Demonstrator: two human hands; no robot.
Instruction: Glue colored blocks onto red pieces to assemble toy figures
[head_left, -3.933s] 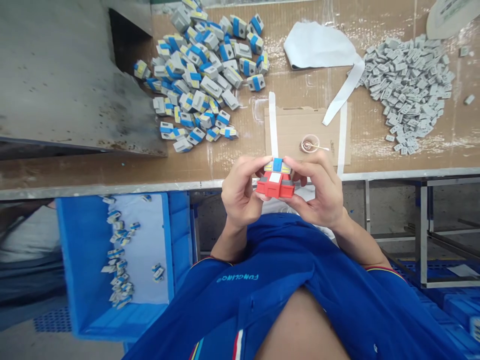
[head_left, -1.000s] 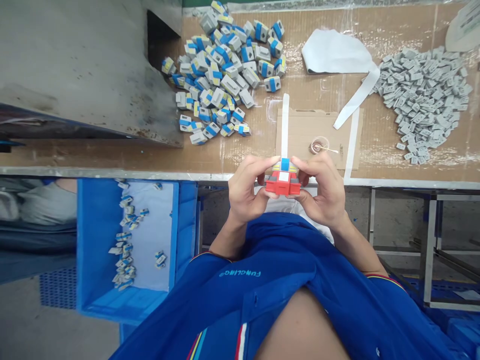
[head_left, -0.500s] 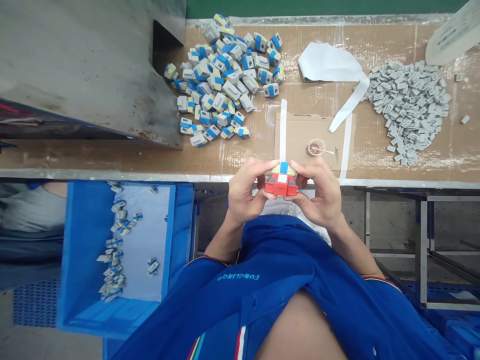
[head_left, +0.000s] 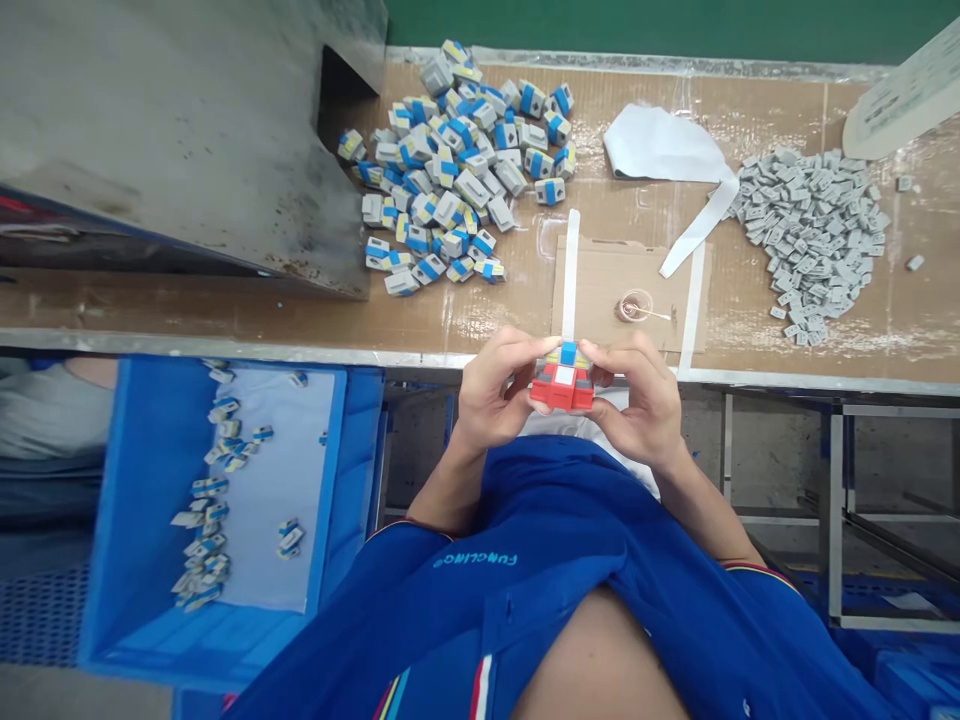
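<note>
Between my two hands is a small toy-like plastic piece, red at the bottom, with white, grey, yellow and blue parts above. My left hand pinches its left side, and my right hand grips the right side with thumb and fingers. They hold it just off the front edge of the table, above my lap. Beyond my hands lies a cardboard sheet taped down with white strips. On it stands a little clear cup with a thin white swab leaning out.
At the back left is a heap of grey, blue and yellow plastic pieces. Small grey parts are piled at the right, beside a white cloth. A metal box stands left. Below it, a blue crate holds more pieces.
The view has shifted a little, so the table and its piles sit slightly lower. Both hands still grip the red piece, and my right thumb has shifted slightly on it.
</note>
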